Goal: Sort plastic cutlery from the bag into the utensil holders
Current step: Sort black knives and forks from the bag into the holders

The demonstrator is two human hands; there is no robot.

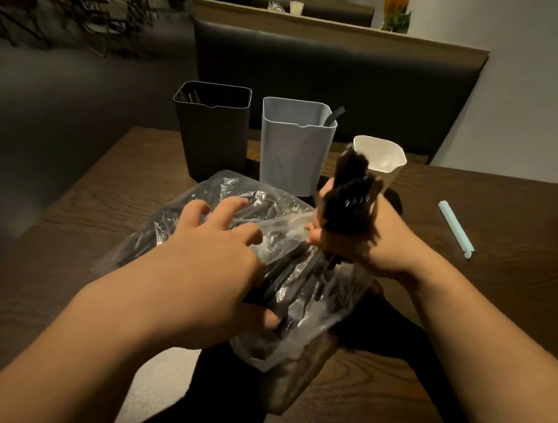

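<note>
Dark wooden table (458,315) carries the clear bag (214,189) of cutlery. Left hand (212,250) rests on the bag, fingers spread. Right hand (375,247), just beside it, clenches a blurred bunch of black cutlery (351,198) upright. Beyond stand the black holder (210,134), grey holder (293,151) and white holder (379,151).

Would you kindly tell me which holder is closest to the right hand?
The white holder, rightmost, just behind the right hand; the grey holder and black holder stand further left.
</note>
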